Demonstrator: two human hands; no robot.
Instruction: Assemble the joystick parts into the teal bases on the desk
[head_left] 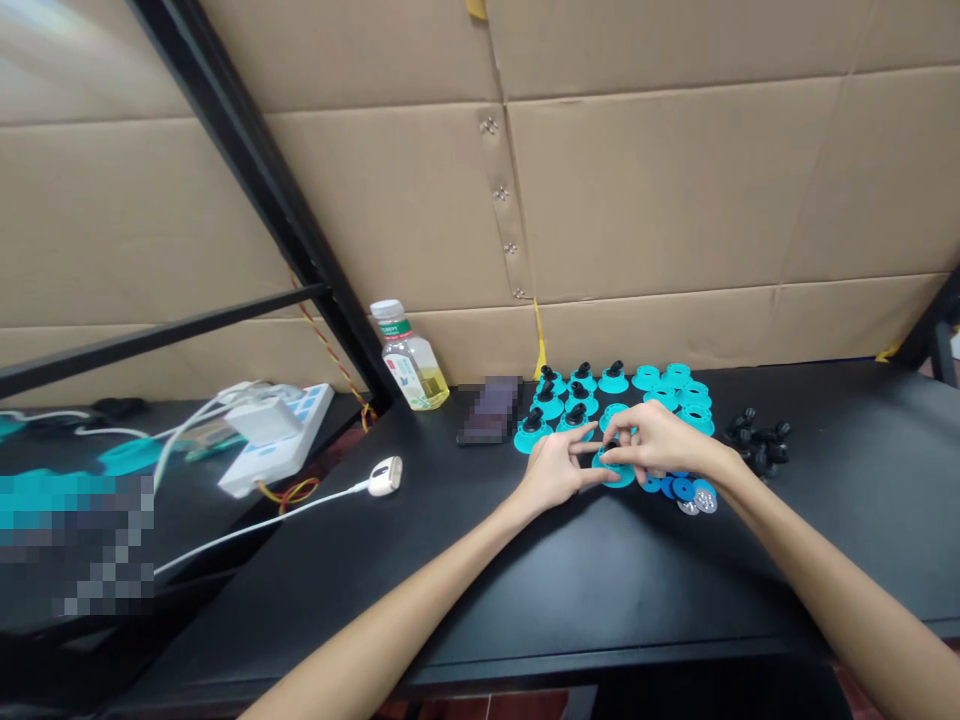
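Both my hands meet over a turquoise cup-shaped part [616,474] on the black table [525,570]. My left hand [553,468] holds its left edge with curled fingers. My right hand [656,440] pinches a small black piece at the part's top. Behind them stand several turquoise parts with black knobs fitted [559,400] and several turquoise parts without knobs [675,388]. A heap of loose black knobs [759,440] lies to the right. Blue discs and silvery washers [686,492] lie under my right wrist.
A plastic bottle of yellow liquid [409,358] stands at the back by a black frame post [300,230]. A white power strip with chargers [274,435] and a white cable [300,510] lie left. Cardboard sheets [675,170] wall off the back.
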